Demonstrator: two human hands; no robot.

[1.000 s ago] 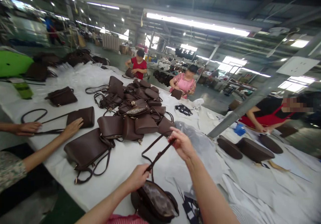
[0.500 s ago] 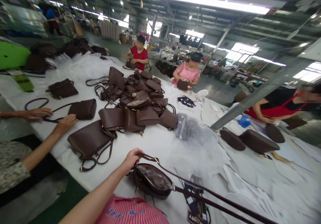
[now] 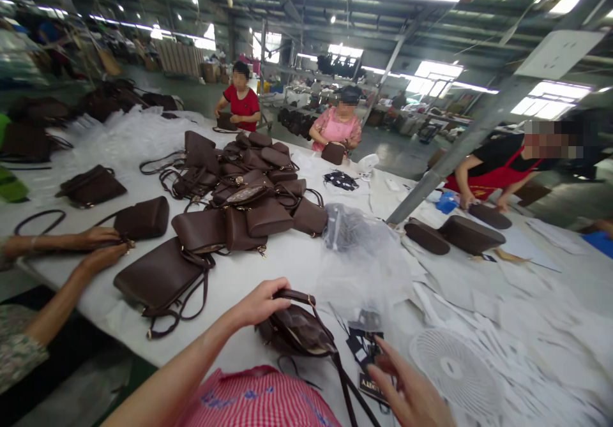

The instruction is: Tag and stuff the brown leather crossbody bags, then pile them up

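A dark brown handbag (image 3: 301, 331) lies at the table edge in front of me, its top gaping so that the pale lining shows. My left hand (image 3: 265, 300) is closed around the bag's strap at its left end. The rest of the strap hangs down from the bag's right end toward the bottom of the view. To the right, my right hand (image 3: 409, 385) is open, thumb and fingers apart, with nothing visible in it. Its fingertips are close to black hang tags (image 3: 366, 347) with gold lettering, and I cannot tell whether they touch.
A heap of brown handbags (image 3: 258, 184) fills the table's middle. Clear plastic bags (image 3: 366, 261) and a white round fan (image 3: 450, 366) are on the right. A slanted metal post (image 3: 431, 172) rises beyond. A co-worker's hands (image 3: 103, 248) handle a bag at left; others work across the table.
My right hand has come into view at the lower right. The strap that stretched far right now droops downward. The co-worker's hands at left have moved together.
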